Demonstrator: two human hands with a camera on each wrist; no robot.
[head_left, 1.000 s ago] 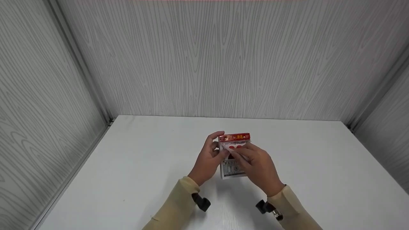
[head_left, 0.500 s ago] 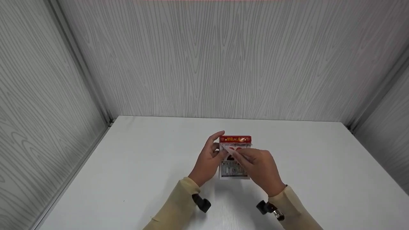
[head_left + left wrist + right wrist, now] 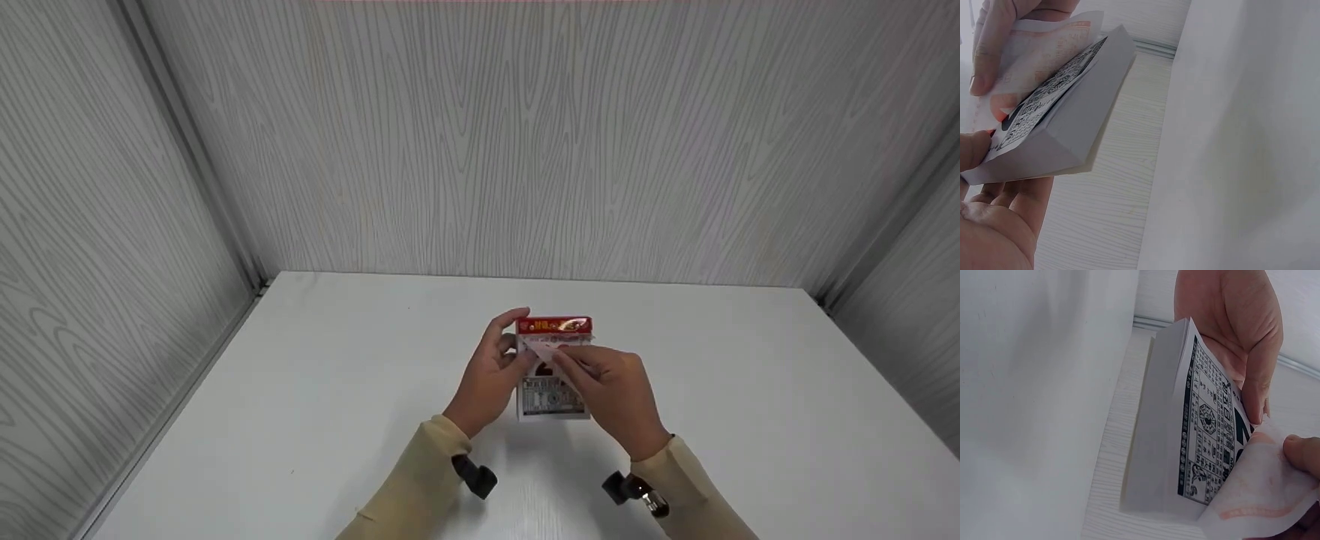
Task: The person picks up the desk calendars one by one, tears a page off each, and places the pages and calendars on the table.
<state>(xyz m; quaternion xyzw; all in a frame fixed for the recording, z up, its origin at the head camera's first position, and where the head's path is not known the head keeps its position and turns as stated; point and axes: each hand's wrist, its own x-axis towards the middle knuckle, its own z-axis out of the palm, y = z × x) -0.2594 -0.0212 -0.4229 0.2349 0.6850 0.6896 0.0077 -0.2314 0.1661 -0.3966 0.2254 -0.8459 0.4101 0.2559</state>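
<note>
White desk (image 3: 360,360) below; above it, in from the far edge and roughly midway between the side edges, I hold the pad (image 3: 553,397). My left hand (image 3: 484,382) grips it, thumb in front, fingers behind; my right hand (image 3: 619,390) pinches the folded-back sheet (image 3: 1266,489). I judge the step to be peeling this sheet from under the red band (image 3: 555,325); the next move calls for a firm left grip and an even pull. The desk's near edge is cut off, my right hand covers part of the pad, and whether the sheet is loose at the band I can't tell.
</note>
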